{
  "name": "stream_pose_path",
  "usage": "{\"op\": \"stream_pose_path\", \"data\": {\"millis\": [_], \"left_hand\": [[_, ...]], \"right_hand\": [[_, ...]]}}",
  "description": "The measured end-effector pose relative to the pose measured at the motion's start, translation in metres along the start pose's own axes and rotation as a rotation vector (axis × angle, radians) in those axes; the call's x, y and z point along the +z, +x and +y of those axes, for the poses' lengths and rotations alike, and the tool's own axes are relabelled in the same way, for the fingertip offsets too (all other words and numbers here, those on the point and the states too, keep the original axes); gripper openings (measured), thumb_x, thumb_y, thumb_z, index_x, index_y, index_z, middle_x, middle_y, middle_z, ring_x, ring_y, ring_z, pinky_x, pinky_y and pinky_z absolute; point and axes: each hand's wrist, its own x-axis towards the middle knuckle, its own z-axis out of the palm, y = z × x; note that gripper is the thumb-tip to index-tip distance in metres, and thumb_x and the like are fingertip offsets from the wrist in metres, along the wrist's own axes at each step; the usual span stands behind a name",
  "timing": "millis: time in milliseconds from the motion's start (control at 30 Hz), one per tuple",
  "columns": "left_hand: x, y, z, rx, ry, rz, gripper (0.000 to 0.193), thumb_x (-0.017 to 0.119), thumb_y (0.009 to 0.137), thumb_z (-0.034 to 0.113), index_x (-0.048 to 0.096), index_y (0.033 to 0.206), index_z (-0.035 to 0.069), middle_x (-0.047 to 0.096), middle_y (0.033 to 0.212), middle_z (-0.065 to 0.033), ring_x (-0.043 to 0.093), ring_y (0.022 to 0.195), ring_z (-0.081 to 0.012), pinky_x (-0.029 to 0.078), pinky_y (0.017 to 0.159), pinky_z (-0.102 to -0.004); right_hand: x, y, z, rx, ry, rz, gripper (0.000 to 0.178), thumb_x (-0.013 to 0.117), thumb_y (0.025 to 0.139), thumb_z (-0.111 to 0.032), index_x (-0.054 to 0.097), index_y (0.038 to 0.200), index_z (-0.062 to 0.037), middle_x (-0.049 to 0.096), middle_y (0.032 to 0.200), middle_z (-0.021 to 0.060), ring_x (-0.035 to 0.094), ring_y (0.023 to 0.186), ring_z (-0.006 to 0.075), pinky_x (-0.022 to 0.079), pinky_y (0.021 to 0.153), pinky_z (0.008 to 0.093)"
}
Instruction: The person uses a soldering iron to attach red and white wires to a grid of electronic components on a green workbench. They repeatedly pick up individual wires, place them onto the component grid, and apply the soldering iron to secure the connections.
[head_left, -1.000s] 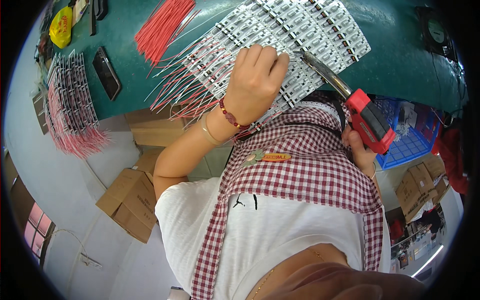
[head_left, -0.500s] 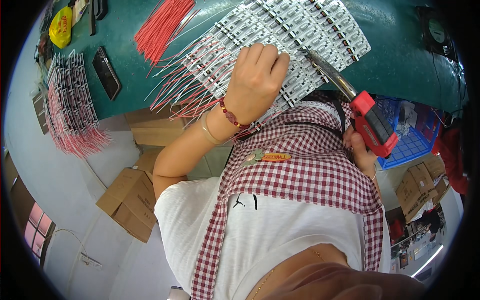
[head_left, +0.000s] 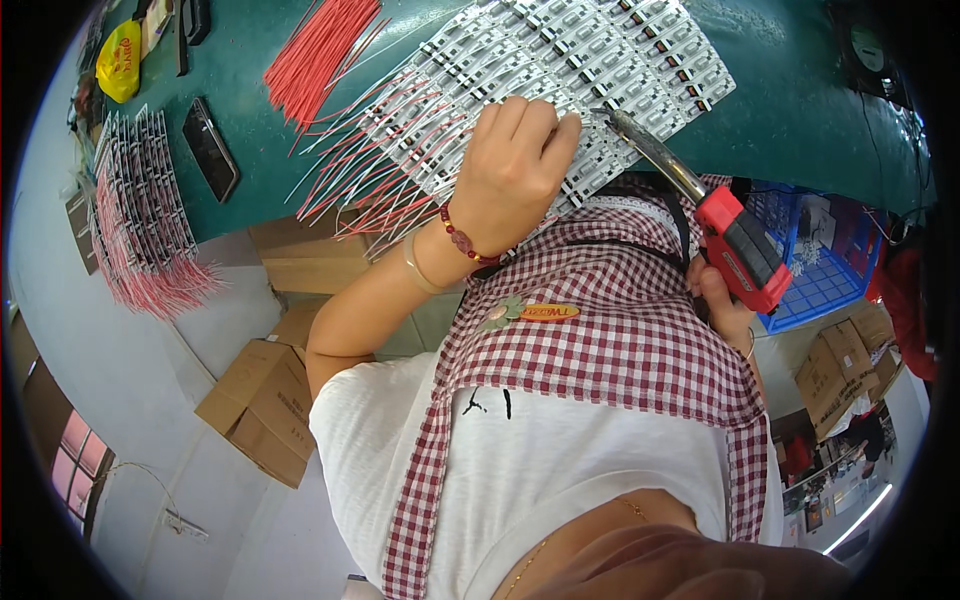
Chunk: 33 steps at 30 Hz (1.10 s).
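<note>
A large panel of small silvery-white circuit modules (head_left: 640, 60) lies at an angle on the green table. Thin red and white wires (head_left: 375, 180) fan out from its left side. My left hand (head_left: 515, 155) is closed over the panel's near middle part, its fingers curled and pinched; whatever is between the fingertips is hidden. In my right hand (head_left: 725, 300), partly behind the handle, is a red-and-black soldering gun (head_left: 742, 250). Its metal barrel points up and left, and the tip is at the modules just right of my left fingers.
Loose red wires (head_left: 318, 65) lie in a bundle left of the panel. Farther left are a phone (head_left: 210, 150), a stack of wired panels (head_left: 145, 200) and a yellow bag (head_left: 119, 62). A blue crate (head_left: 820, 270) stands at right; cardboard boxes (head_left: 262, 410) are below the table.
My left hand and the soldering gun's tip have both shifted slightly nearer to my body across the panel. The whole view has also moved a little.
</note>
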Motion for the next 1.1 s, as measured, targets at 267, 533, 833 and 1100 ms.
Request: {"op": "stream_pose_path", "data": {"millis": [267, 533, 833, 1100], "left_hand": [[0.004, 0.0, 0.0, -0.005, -0.011, 0.031, 0.026, 0.061, 0.07, -0.002, 0.065, 0.096, 0.002, 0.048, 0.075, -0.0061, 0.049, 0.068, -0.022, 0.04, 0.063, -0.033], [0.005, 0.0, 0.0, -0.019, 0.019, 0.005, 0.023, 0.062, 0.072, -0.001, 0.065, 0.094, 0.002, 0.048, 0.076, -0.0059, 0.048, 0.069, -0.0219, 0.04, 0.063, -0.0333], [-0.001, 0.001, 0.004, 0.014, 0.017, 0.019, 0.026, 0.061, 0.069, 0.0, 0.065, 0.094, 0.002, 0.049, 0.076, -0.0062, 0.049, 0.07, -0.022, 0.04, 0.063, -0.0339], [0.007, -0.003, 0.007, -0.007, -0.04, 0.016, 0.025, 0.061, 0.069, -0.001, 0.065, 0.093, 0.002, 0.049, 0.075, -0.006, 0.049, 0.069, -0.0217, 0.04, 0.063, -0.0333]], "right_hand": [[-0.005, 0.004, 0.003, -0.069, -0.188, -0.044, 0.018, 0.063, 0.087, -0.005, 0.062, 0.104, 0.0019, 0.063, 0.093, 0.0055, 0.059, 0.084, 0.0141, 0.048, 0.075, 0.0284], [0.002, 0.002, -0.002, -0.003, 0.051, 0.005, 0.013, 0.062, 0.087, -0.004, 0.062, 0.099, 0.0013, 0.061, 0.086, 0.0035, 0.056, 0.076, 0.0118, 0.046, 0.068, 0.0265], [-0.001, 0.0, -0.002, -0.045, 0.066, -0.039, 0.012, 0.06, 0.089, -0.005, 0.061, 0.1, 0.0013, 0.06, 0.083, 0.0031, 0.056, 0.074, 0.0113, 0.046, 0.067, 0.0259], [-0.011, -0.012, 0.02, -0.026, -0.038, 0.008, 0.017, 0.062, 0.087, -0.005, 0.063, 0.102, 0.002, 0.064, 0.091, 0.0061, 0.06, 0.082, 0.0142, 0.048, 0.074, 0.0279]]}}
